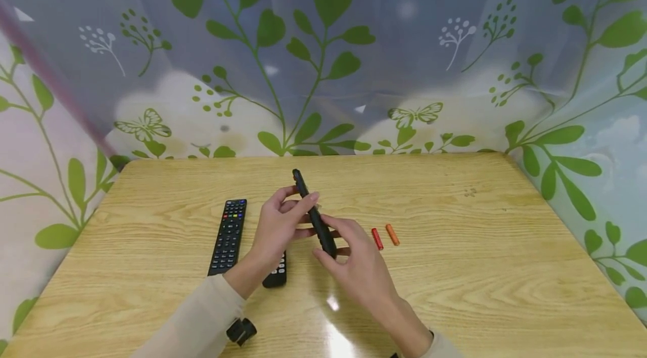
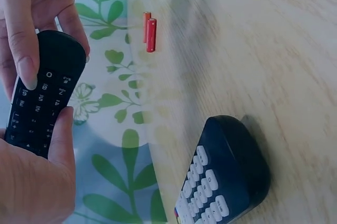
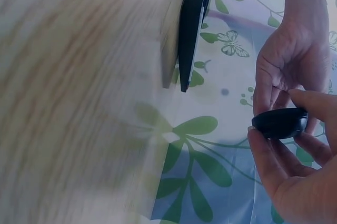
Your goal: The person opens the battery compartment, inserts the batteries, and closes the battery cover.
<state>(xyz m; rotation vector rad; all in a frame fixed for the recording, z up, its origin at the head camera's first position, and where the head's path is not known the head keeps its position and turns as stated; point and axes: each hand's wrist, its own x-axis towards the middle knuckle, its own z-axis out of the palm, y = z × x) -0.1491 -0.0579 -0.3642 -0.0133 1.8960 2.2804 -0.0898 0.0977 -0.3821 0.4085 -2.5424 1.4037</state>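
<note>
Both hands hold a black remote control on its edge above the table. The left hand grips it around the middle, thumb across one side. At its near end, the right hand pinches it between thumb and fingers. White-printed keys show on the held remote in the left wrist view, while the right wrist view shows only its rounded end. A red battery and an orange battery lie side by side to the right of the right hand.
A second black remote lies at the left on the wooden table. Another remote with white keys lies partly hidden under the left hand. A leaf-patterned cloth hangs behind the table and at its sides.
</note>
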